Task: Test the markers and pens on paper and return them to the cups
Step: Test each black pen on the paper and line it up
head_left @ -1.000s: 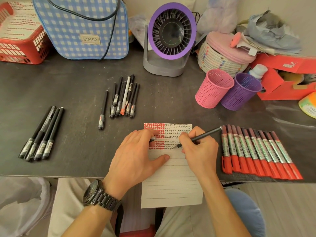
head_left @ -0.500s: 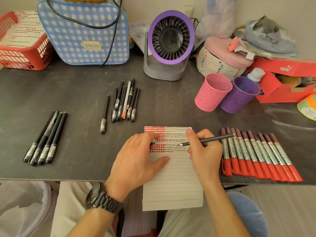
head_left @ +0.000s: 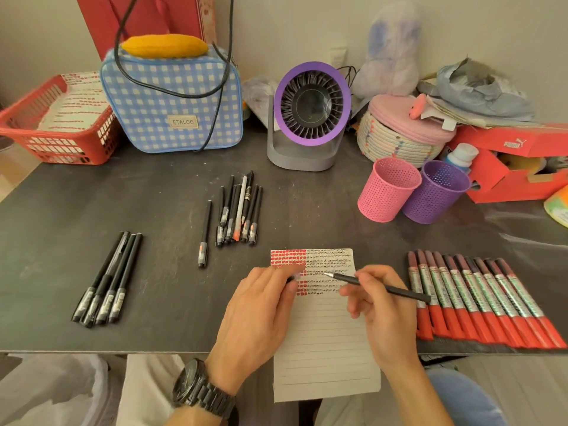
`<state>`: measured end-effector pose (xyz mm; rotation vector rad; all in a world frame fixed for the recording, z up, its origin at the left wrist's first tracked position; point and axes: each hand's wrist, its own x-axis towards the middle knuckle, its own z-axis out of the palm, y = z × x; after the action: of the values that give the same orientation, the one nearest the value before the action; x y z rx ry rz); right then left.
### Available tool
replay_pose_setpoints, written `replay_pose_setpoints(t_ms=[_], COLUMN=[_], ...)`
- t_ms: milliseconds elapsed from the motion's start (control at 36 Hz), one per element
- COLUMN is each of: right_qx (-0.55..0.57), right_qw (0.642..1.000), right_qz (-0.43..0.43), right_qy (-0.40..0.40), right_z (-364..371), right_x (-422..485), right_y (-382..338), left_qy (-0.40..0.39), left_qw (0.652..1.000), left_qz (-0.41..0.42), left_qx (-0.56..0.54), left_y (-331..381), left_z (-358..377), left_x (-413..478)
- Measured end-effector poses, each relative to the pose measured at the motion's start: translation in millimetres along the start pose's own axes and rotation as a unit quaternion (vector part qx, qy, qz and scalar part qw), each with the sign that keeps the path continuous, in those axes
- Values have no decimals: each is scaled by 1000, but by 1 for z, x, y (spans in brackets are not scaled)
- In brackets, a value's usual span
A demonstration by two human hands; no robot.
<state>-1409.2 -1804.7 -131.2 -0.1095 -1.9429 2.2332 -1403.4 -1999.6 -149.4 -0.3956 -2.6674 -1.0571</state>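
Single head cam, wide-angle, looking fwd and down from above near desk edge, close over lined paper, far edge w/ desk fan up top, no 2nd view

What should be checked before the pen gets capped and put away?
1. Black pen held in right hand: ok.
2. Nib lifted off the lined paper sheet: ok.
3. Cap in left hand: cannot tell, only a small blurred item shows at the fingertips.
4. Pink perforated cup and purple perforated cup upright, open: ok.
5. Path to cups free: ok.
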Motion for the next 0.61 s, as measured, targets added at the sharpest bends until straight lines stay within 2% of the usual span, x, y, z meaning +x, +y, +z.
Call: replay_pose_setpoints(t_ms=[83,222,611], right_qx=[0,-2,13], right_qw=[1000,1000,998], right_qz=[-5,-13,-35], right_qy=[-9,-23,-60], right_z=[-2,-2,-7], right_x=[1,1,0], right_y=[1,1,3], left_qy=[-7,-2,5], left_qw=[1000,998,999], left_qz=[-13,-51,-28], left_qx=[11,-38,-15], left_y=[0,2,4], left_z=[1,0,-4], left_x=[-1,-3,-3])
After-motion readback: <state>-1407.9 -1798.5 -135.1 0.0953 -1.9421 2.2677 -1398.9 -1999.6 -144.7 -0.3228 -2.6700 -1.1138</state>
